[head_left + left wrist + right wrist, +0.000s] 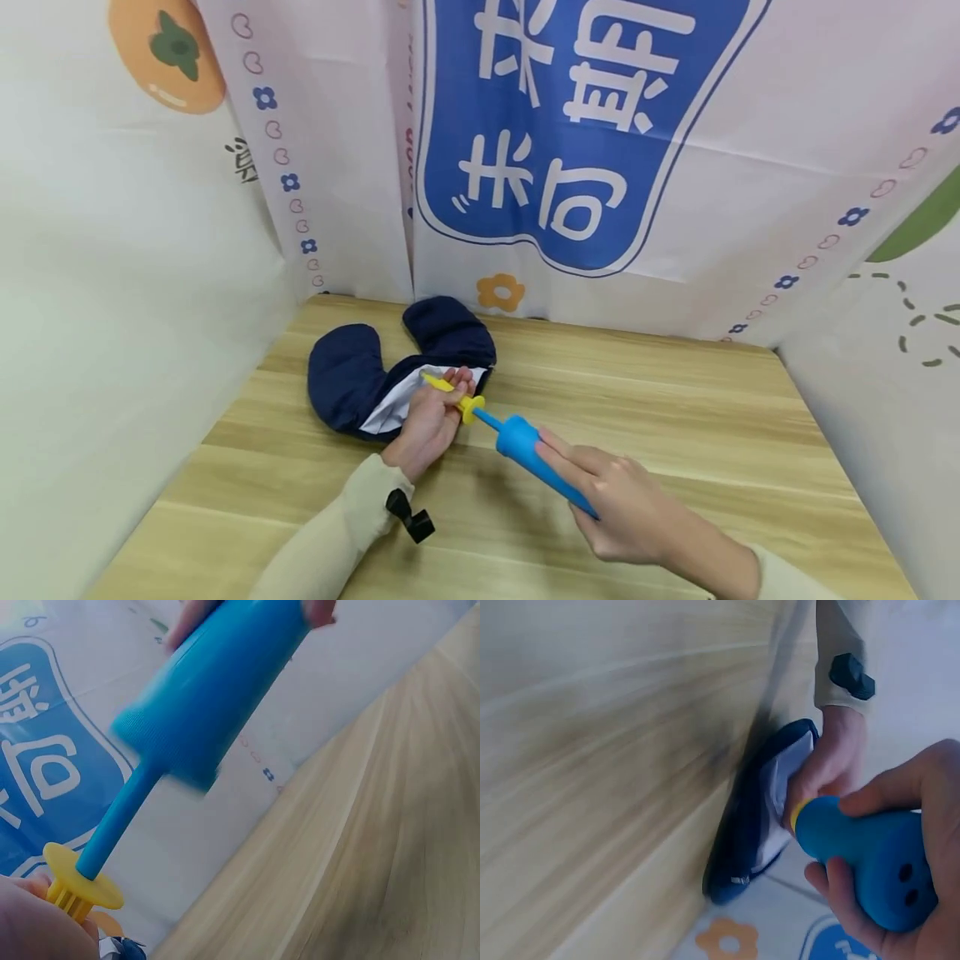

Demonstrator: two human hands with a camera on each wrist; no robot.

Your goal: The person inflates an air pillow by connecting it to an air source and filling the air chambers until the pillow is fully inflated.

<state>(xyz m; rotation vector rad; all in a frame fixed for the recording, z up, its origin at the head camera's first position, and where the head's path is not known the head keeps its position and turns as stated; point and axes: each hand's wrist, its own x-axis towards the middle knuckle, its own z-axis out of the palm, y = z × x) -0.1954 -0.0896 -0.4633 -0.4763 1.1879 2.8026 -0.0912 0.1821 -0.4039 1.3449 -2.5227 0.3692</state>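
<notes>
A hand air pump (536,454) slants between the two hands, its blue barrel joined by a slim blue rod to a yellow nozzle end (438,383) with a round flange. My left hand (429,422) grips the yellow part just behind the flange, palm turned up. Around the blue barrel (859,844) curl the fingers and thumb of my right hand (630,504). Under the left hand lies a navy U-shaped neck pillow (341,379), its white lining (395,402) showing through an opening. The nozzle tip overlaps that lining in the head view.
The wood-grain table (660,400) reaches back to a printed cloth (360,125) with a blue sign. White walls (112,292) stand on both sides. A black strap piece (411,517) sticks out from the left sleeve (330,525).
</notes>
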